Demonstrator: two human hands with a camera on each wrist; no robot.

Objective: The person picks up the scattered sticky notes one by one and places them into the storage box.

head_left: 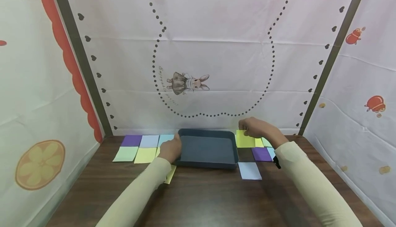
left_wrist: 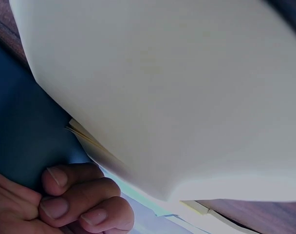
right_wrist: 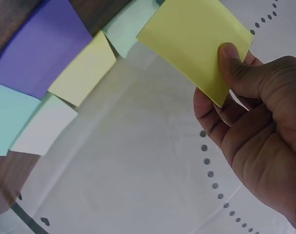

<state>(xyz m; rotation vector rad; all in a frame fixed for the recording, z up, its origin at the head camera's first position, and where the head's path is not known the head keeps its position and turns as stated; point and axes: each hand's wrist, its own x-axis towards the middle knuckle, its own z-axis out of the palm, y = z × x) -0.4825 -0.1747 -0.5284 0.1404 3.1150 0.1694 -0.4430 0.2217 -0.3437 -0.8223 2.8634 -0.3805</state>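
A dark blue-grey tray [head_left: 208, 148] lies on the table against the back cloth. My left hand [head_left: 171, 148] is at its left rim with the fingers [left_wrist: 80, 200] curled against the tray's side; part of that grip is hidden. My right hand [head_left: 254, 127] holds a yellow sticky note [head_left: 245, 139] above the table by the tray's right end. In the right wrist view, the thumb presses on the note's face and the fingers lie behind it. A light blue note [head_left: 249, 171] and a purple note [head_left: 261, 154] lie below the right hand.
Left of the tray are another purple note [head_left: 131, 140], a pale green note [head_left: 126, 154] and yellow notes [head_left: 145, 155]. A yellow note [head_left: 170, 174] lies partly under the left forearm. Printed cloth [head_left: 216, 65] walls the wooden table [head_left: 201, 196] at the back and sides.
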